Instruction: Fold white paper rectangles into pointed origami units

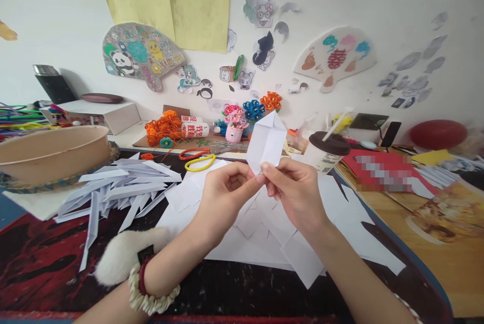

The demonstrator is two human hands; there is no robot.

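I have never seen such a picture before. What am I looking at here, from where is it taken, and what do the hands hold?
This is one picture from a camera worn on a person's head, looking forward and down, so no robot appears, only the person's own two bare hands. The left hand and the right hand together pinch the bottom of a folded white paper and hold it upright above the table. Below them lie loose paper sheets. To the left lies a pile of folded strips beside a round bowl. Farther back are scissors, paper flowers and a cup with a straw.
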